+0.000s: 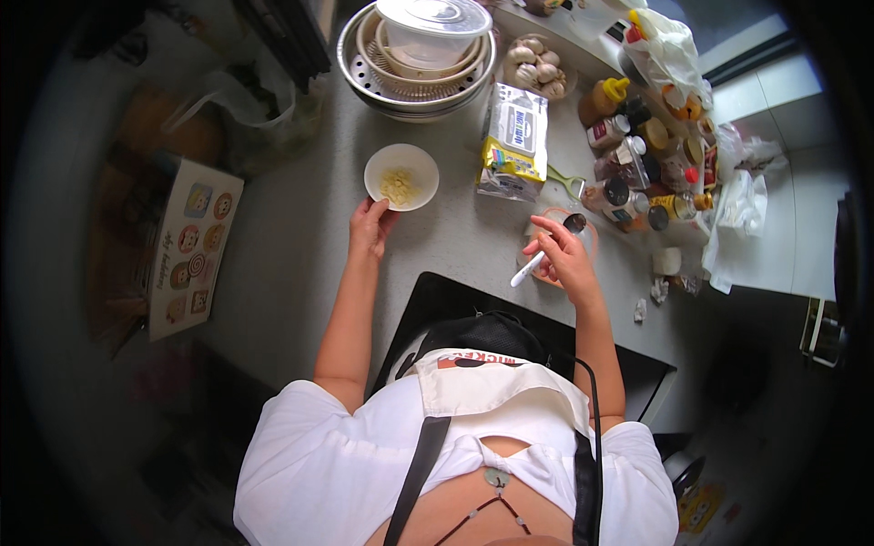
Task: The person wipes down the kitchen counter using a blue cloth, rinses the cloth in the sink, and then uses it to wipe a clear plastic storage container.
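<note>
My left hand (371, 226) grips the near-left rim of a small white bowl (426, 166). Pale yellowish chopped bits, looking like garlic (398, 186), lie in the bottom of the bowl. To the right, my right hand (564, 255) is closed around a spoon with a white handle (525, 272); its dark, shiny head shows beyond my fingers. Beneath that hand is a clear, orange-edged container (589, 238), mostly covered by the hand, so its contents cannot be made out. The spoon is well apart from the bowl.
Stacked basins and colanders (349, 68) stand at the back, beside a bowl of garlic bulbs (537, 65). A wipes pack (515, 136) and green peeler (566, 178) lie mid-counter. Several seasoning bottles (628, 164) crowd the right. A patterned box (193, 250) is at left.
</note>
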`<state>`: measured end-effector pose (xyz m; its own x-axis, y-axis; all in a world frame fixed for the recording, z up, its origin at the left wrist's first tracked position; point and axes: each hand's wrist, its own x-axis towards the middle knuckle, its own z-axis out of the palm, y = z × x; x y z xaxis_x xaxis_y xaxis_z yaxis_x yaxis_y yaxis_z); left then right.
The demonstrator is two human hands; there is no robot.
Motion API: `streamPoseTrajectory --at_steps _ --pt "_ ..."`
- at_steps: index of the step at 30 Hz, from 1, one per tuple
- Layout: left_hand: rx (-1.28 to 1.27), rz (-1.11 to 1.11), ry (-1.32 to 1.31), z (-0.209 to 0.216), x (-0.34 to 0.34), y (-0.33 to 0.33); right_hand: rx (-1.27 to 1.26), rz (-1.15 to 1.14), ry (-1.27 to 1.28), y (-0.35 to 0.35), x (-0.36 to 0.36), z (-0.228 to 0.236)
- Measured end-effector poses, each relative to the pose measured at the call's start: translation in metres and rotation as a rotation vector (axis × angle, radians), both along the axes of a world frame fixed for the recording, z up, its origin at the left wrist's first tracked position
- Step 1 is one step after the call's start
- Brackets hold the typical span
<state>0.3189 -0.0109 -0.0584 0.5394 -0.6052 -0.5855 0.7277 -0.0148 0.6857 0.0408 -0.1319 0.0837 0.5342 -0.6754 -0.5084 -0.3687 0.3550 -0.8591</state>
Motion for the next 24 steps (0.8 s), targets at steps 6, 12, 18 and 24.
streamPoseTrajectory --at_steps 6,12,18,24 --pt "-0.038 -0.004 0.002 -0.005 0.003 -0.009 0.002 -0.064 0.008 0.010 -0.015 0.002" --pt "-0.035 0.099 0.024 -0.024 -0.011 0.000 -0.034 -0.105 0.017 0.013 -0.031 -0.006" --pt "-0.003 0.024 0.197 -0.009 -0.050 0.011 -0.040 -0.197 0.036 0.015 -0.066 -0.009" --pt "-0.029 -0.145 -0.001 0.020 -0.097 0.009 -0.209 -0.264 0.117 0.012 -0.126 -0.021"
